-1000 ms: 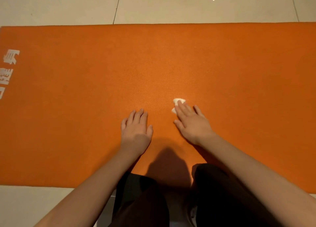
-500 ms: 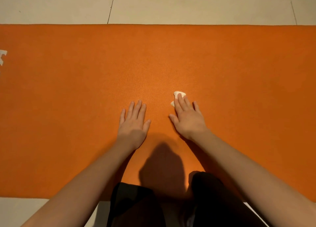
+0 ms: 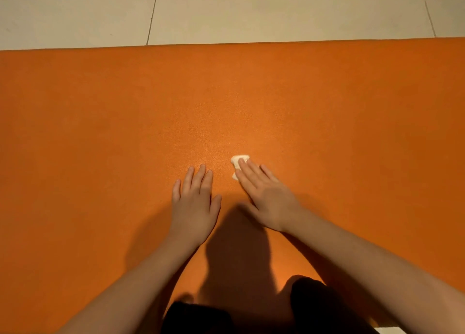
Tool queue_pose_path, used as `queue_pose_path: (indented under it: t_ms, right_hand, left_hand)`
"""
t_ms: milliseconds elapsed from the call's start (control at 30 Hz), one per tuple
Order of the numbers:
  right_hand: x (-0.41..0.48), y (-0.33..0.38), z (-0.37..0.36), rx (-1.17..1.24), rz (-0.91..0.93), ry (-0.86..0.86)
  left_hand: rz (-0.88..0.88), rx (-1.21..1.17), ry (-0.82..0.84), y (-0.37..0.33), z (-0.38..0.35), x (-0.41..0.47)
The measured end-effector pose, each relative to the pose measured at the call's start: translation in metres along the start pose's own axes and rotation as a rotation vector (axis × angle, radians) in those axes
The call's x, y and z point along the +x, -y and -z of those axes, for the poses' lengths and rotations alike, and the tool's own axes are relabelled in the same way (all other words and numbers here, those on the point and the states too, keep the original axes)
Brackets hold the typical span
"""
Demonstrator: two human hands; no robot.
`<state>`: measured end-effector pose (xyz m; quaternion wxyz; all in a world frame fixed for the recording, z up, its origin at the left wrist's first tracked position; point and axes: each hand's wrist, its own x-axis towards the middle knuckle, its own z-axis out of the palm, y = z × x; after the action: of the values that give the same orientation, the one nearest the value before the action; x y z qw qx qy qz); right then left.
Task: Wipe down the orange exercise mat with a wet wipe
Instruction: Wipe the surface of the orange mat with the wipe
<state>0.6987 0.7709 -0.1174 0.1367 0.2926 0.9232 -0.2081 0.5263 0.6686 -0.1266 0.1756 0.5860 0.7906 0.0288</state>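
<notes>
The orange exercise mat (image 3: 327, 107) was a broad, flat sheet with a fine pebbled grain that caught the light just ahead of my fingertips. It spread out past both of my hands on every side. Its far edge ran straight across, well beyond my reach, and past that edge lay the floor (image 3: 251, 14), made of pale glossy tiles with thin dark grout lines and a few bright glints.

My right hand (image 3: 266, 195) lay palm down on the mat. Its fingers (image 3: 247, 175) were straight, close together and angled toward my left. The wet wipe (image 3: 237, 160) was a small, crumpled white wad, soft and lumpy, and I pressed it against the mat under my first fingers. I was not pinching it or curling round it, only flattening it under straight fingers. A rounded bit showed beyond the fingertips, and a smaller scrap peeked out on the thumb side, toward my other hand.

My left hand (image 3: 195, 202) rested flat on the mat just beside the right, apart from it and from the wipe. Its fingers were straight and nearly touching one another, with the thumb splayed out toward the right hand. It held nothing.

Behind my wrists, a dark shadow fell across the mat between my bare forearms. Nearer to me were my knees (image 3: 317, 306), covered in dark, matte cloth.
</notes>
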Motion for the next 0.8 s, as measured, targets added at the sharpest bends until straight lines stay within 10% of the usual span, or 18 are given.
queue_pose_path:
  t_ms: [233, 433, 633, 800]
  right_hand:
    - [0.022, -0.034, 0.015, 0.075, -0.367, -0.113]
    - [0.011, -0.029, 0.008, -0.03, 0.041, -0.05]
    - [0.043, -0.043, 0.02, 0.027, -0.393, -0.193]
    - [0.037, -0.043, 0.019, -0.009, 0.08, -0.09]
  left_hand:
    - [-0.084, 0.044, -0.075, 0.004, 0.012, 0.06]
    - [-0.125, 0.101, -0.059, 0.013, 0.002, 0.07]
    - [-0.111, 0.077, -0.068, 0.014, 0.0, 0.071]
    - [-0.125, 0.06, -0.118, 0.013, 0.004, 0.074]
